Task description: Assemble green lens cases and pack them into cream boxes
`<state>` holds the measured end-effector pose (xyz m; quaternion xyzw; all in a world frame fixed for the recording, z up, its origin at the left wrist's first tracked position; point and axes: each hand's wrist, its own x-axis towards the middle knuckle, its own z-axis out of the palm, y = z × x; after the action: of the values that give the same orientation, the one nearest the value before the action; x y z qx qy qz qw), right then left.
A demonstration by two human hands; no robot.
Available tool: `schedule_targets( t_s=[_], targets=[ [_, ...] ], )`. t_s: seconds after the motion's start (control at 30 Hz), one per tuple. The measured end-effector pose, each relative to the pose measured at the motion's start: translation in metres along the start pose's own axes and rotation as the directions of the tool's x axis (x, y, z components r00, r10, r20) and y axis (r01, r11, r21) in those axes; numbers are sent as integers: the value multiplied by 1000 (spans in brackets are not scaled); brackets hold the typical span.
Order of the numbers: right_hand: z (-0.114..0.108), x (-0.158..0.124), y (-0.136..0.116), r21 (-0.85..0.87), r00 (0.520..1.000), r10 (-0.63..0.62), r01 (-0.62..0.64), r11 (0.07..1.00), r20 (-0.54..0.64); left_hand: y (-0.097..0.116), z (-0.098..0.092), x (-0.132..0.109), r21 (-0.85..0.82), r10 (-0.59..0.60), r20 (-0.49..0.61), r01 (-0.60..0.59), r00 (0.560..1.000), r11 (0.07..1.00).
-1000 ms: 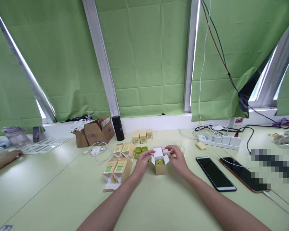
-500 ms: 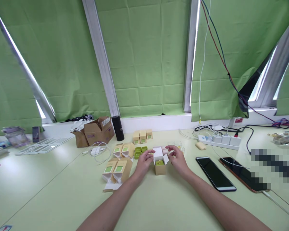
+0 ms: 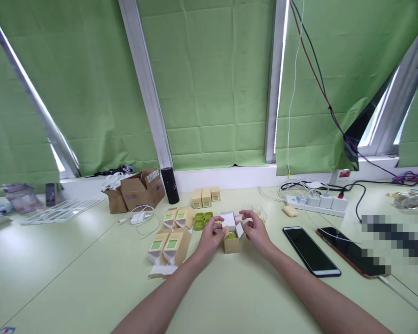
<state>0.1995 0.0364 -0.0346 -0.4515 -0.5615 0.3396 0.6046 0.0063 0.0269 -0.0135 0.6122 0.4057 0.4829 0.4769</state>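
A small kraft cardboard box [image 3: 231, 247] stands upright on the table between my hands, its white-lined lid and side flaps raised. A round green item [image 3: 231, 235] sits inside it. My left hand [image 3: 211, 236] holds the box's left flap between thumb and fingers. On the other side, my right hand [image 3: 257, 231] is beside the right flap, its fingers curved and apart with nothing between them. Larger kraft boxes with green labels [image 3: 172, 244] lie left of my left hand. Just behind it are green square containers [image 3: 199, 224].
Three small kraft boxes [image 3: 206, 198] stand farther back, near a black cylinder [image 3: 170, 185] and an open brown carton [image 3: 142, 190]. To the right lie two phones, one of them black with a white border [image 3: 311, 251], below a white power strip [image 3: 329, 206]. Clear round containers [image 3: 259, 213] sit behind my right hand.
My left thumb and fingers have moved onto the box's left flap, which now stands turned up. My right hand has hardly moved.
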Motion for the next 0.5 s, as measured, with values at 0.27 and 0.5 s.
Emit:
schedule_targets(
  t_s=[0.27, 0.5],
  targets=[
    [1, 0, -2, 67, 998, 56, -57, 996, 17, 1, 1, 0, 66, 18, 8, -18, 1000, 998],
    [1, -2, -8, 123, 993, 113, -115, 986, 25, -1, 2, 1, 87, 35, 15, -36, 999, 996]
  ],
)
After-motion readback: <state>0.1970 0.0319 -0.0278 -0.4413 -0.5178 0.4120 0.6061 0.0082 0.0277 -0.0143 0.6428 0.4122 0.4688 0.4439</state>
